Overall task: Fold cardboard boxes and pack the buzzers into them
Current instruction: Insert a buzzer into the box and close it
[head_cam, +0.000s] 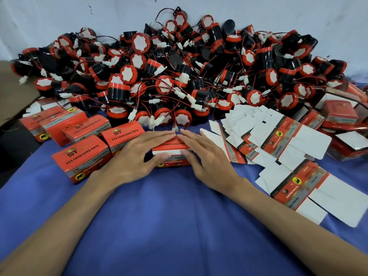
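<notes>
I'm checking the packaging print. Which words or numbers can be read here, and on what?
"ST": top of the nearest folded box, left.
"12v reversing horn": same top, also the box behind it.
"reversing horn": the pressed box under left hand and right hand; start hidden.
Grey side print, flat blanks: too blurred.
Buzzers: no text seen.
</notes>
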